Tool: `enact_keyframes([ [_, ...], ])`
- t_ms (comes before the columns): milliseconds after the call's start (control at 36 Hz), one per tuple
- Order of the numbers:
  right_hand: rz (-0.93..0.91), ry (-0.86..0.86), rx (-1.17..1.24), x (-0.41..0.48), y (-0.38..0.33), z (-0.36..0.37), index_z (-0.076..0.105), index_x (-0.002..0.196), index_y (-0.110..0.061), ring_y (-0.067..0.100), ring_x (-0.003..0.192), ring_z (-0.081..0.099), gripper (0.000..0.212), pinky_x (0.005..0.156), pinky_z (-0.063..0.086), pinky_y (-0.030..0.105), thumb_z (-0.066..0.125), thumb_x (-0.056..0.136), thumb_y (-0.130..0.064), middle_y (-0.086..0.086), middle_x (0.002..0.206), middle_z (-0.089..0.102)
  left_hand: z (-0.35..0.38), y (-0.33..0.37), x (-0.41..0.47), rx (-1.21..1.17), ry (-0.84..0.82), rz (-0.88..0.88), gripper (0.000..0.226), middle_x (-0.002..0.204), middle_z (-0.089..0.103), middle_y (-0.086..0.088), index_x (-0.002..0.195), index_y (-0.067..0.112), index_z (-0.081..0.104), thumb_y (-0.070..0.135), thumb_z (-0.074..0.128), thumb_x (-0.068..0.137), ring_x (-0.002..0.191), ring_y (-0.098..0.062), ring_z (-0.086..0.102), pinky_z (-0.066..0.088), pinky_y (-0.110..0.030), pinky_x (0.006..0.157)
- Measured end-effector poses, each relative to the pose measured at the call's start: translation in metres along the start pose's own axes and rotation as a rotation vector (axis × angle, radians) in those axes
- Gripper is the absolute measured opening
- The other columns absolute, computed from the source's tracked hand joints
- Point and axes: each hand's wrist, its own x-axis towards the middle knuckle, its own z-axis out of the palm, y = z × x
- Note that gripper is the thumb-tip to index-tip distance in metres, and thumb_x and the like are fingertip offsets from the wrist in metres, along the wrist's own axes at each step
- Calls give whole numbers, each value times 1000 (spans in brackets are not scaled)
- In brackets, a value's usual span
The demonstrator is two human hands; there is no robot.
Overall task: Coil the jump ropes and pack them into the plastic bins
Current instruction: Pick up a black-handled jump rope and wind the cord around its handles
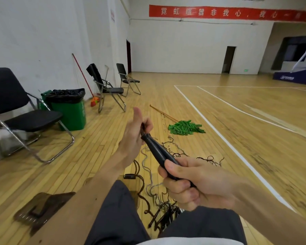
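My right hand (193, 183) is closed around the lower ends of two black jump rope handles (155, 149), held side by side and pointing up to the left. My left hand (132, 137) pinches the rope where it leaves the handles' top, thumb raised. Loose brown and grey ropes (177, 152) lie tangled on the wooden floor beyond my hands and between my knees. More handles and rope (166, 216) sit in a heap by my right knee. A clear plastic bin (131, 183) with a black latch stands on the floor between my arms, partly hidden by my leg.
A clear bin lid (41, 209) lies at the lower left. A green mop (185, 128) with a wooden stick lies ahead on the floor. A green trash bin (69, 108) and three folding chairs (16, 110) line the left wall. White court lines run to the right.
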Motion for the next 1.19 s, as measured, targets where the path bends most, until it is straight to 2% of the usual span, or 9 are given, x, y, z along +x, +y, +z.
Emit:
enact_keyframes([
  [167,-66,-10,6,-1,-6,5,49,90,-16,6,46,32,23,44,32,17,54,98,-37,-6,60,33,25,0,-15,-477,-159,-198,69,65,38,1,72,18,46,82,22,82,58,-14,31,35,-25,58],
  [333,-84,116,-137,-7,-20,-6,51,90,-12,7,44,38,25,43,35,17,53,98,-36,-3,60,39,30,5,-29,-498,-156,-343,70,61,31,3,65,27,67,56,16,104,54,-11,29,28,-23,51],
  [444,-115,174,-210,-6,-21,-5,69,79,-22,8,45,38,27,44,34,19,53,98,-32,-2,61,42,32,6,-33,-474,-145,-369,50,61,32,1,89,8,58,43,27,107,56,-17,18,27,-24,47],
  [528,-146,215,-279,-2,-18,-4,66,91,-14,9,47,41,22,46,36,21,53,100,-29,1,64,49,28,2,-34,-425,-131,-363,39,63,39,-6,96,6,58,40,39,102,49,-14,34,34,-24,44],
  [611,-195,299,-410,4,-16,-9,58,94,-5,11,55,53,24,53,45,22,50,104,-24,6,70,58,29,-6,-35,-287,-124,-415,44,67,48,-14,111,6,61,41,37,105,51,-17,44,40,-25,44],
  [750,-222,452,-613,8,-11,-21,55,93,-10,12,53,48,19,53,42,25,50,106,-23,4,67,54,32,-9,-39,127,-232,-352,33,58,46,5,117,27,57,42,29,107,48,-9,38,33,-22,45],
  [833,-197,531,-670,7,-11,-29,54,91,-11,11,50,41,19,50,37,23,50,106,-23,1,66,47,30,-9,-39,594,-328,-261,32,64,47,9,128,29,46,44,28,107,50,-11,40,35,-30,50],
  [1000,-92,624,-959,4,-10,-39,57,102,-6,16,57,41,25,51,36,27,50,105,-30,4,73,47,26,12,-32,1372,-476,-15,31,73,45,8,130,19,42,38,27,110,60,-10,47,33,-24,49],
  [1194,3,645,-1091,-2,-16,-43,55,89,-18,13,56,40,24,50,34,23,50,105,-35,-1,69,47,12,28,-15,1475,-623,317,35,86,49,8,110,17,52,41,28,108,64,-8,45,34,-22,56],
])
